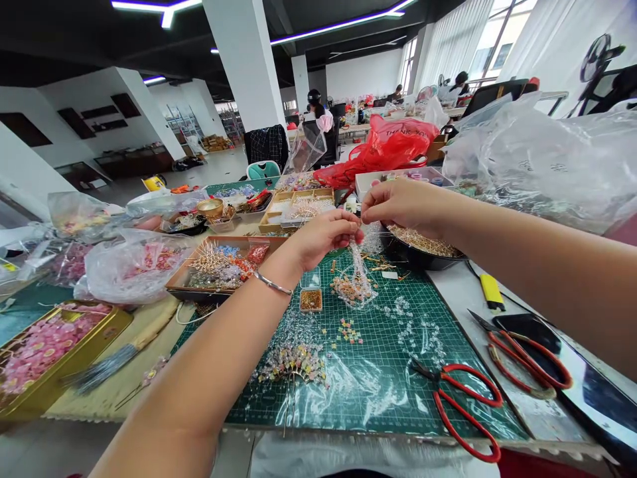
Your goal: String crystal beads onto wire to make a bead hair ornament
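Over the green cutting mat [393,372], my left hand [328,234] is closed in a pinch. From under its fingers a clear, glittering beaded piece [357,262] hangs toward peach-coloured beads [351,289] on the mat. My right hand [395,204] pinches close beside the left fingertips; whatever is between its fingers is too small to make out. Nearer me lies a hair comb [293,365] trimmed with clear, pink and yellow beads. A small box of gold beads [311,300], loose square beads [348,330] and clear beads [405,318] lie around.
Red-handled scissors [465,398] and a second red-handled pair [527,355] lie at right, beside a phone [530,332]. A black bowl of gold pins [428,255] stands behind. Left are a bead tray [172,287], a brush [119,355] and a tin [107,332] of pink flowers.
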Motion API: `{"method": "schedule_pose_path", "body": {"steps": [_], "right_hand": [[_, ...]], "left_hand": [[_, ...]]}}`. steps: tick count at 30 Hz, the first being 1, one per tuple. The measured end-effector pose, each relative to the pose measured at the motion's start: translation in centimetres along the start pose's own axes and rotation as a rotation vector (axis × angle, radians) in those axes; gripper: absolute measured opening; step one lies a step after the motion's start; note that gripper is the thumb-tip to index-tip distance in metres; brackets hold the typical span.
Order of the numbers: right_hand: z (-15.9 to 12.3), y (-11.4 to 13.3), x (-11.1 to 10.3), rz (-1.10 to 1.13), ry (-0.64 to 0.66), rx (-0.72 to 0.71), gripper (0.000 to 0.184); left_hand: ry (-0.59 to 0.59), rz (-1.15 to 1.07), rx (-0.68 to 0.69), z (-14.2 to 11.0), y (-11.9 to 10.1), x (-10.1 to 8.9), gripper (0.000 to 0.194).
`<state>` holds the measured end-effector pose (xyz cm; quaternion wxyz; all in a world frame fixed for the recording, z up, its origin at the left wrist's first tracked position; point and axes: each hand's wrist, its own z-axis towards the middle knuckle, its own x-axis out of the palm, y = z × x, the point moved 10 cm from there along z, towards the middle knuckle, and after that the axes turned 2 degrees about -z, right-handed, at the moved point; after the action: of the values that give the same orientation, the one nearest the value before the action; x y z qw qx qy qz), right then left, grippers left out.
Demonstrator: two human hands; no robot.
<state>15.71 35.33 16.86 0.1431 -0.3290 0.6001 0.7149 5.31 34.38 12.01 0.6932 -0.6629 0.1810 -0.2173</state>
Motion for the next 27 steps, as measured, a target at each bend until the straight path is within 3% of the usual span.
{"method": "schedule_pose_path", "body": {"steps": [6,16,20,27], "right_hand": [[0.1,0.7,-0.3,-0.100,0.017,-0.005,0.016],[-0.6,-0.3,0.3,-0.065,0.207,0.131,0.018],[-1.0,0.2,-0.1,0.089,0.178,0.157,0.024],[-0.4,0.6,-1.0,0.275,0.053,0.132,0.031]], "left_hand": [[-0.015,0.054,0.031,0.1,-0.1,0.3,0.023],[0.008,0.082,0.020,-0.1,-0.4,-0.1,0.015],[0.061,0.093,-0.008,-0.2,0.1,0.6,0.014],[0.026,0.109,0.037,0.2,0.1,0.5,0.018]]}}
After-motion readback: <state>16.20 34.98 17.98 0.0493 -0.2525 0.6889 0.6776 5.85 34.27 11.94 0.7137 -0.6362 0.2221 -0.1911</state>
